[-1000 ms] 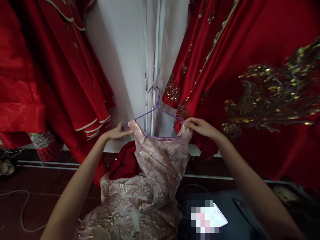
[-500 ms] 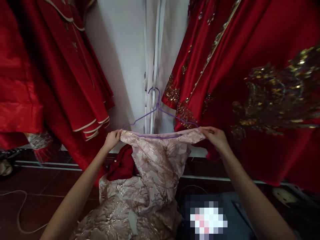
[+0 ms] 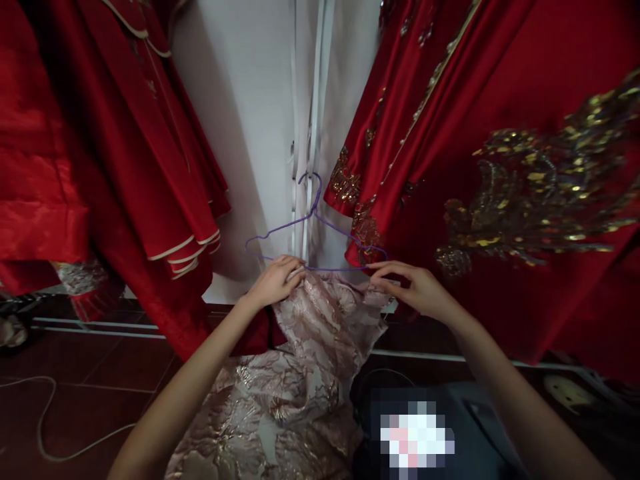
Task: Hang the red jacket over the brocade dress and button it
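Observation:
A purple wire hanger (image 3: 317, 200) hangs by its hook near the white strips in the middle. Below its bottom bar is a pale pink and gold brocade dress (image 3: 320, 320), its top edge bunched and its lower part spreading down toward me. My left hand (image 3: 277, 281) is closed on the dress's top edge, left of centre, fingertips close to the bar. My right hand (image 3: 420, 290) pinches the top edge at the right, with the index fingertip at the bar's right part. Both hands partly hide the edge they hold.
Red garments (image 3: 150, 167) hang at the left, and red gowns (image 3: 500, 87) with gold sequins at the right. Behind is a white surface (image 3: 250, 133). A dark bag-like object (image 3: 465, 433) sits lower right; a pale cable (image 3: 43, 427) lies on the dark tiled floor (image 3: 110, 363).
Both hands have moved inward along the dress's top edge, the left one farther. The edge was stretched wide across the hanger's bottom bar and is now gathered, leaving the hanger's left end bare.

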Action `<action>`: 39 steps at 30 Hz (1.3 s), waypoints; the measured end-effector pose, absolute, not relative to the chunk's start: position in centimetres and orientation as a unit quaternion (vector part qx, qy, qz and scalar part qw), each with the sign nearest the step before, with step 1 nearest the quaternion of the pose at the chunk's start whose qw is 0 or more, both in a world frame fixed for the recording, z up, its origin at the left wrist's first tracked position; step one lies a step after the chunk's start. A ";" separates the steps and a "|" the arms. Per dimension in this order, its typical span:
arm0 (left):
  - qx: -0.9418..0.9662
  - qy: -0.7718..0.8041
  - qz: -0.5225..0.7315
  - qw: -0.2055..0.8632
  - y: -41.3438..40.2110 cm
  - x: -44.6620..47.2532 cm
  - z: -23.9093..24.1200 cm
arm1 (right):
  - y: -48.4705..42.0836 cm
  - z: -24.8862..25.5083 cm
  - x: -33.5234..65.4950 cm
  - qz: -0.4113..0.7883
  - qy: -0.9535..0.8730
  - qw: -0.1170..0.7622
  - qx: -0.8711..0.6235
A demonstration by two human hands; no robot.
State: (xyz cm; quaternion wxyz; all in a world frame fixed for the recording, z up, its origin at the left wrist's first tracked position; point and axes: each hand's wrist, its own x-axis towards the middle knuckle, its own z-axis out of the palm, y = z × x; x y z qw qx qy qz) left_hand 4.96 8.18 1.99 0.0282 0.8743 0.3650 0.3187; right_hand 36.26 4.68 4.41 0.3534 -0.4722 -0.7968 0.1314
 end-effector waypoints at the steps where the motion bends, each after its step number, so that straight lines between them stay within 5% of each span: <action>1: 0.876 0.363 0.315 0.046 8.6 6.0 1.6 | 5.2 4.8 36.4 0.126 -0.799 0.365 -0.461; 6: 0.861 0.399 0.301 0.092 9.6 8.0 -1.1 | 8.5 4.1 40.6 0.019 -0.734 0.434 -0.523; 12: 0.861 0.399 0.291 0.118 9.5 6.7 -1.3 | 9.2 2.4 45.3 -0.021 -0.656 0.405 -0.637; 27: 0.851 0.435 0.286 0.065 8.0 7.9 -1.9 | 8.4 4.7 39.2 -0.062 -0.702 0.493 -0.509; 39: 0.828 0.389 0.372 0.157 5.5 8.0 -2.1 | 9.3 5.2 32.0 -0.039 -0.704 0.544 -0.454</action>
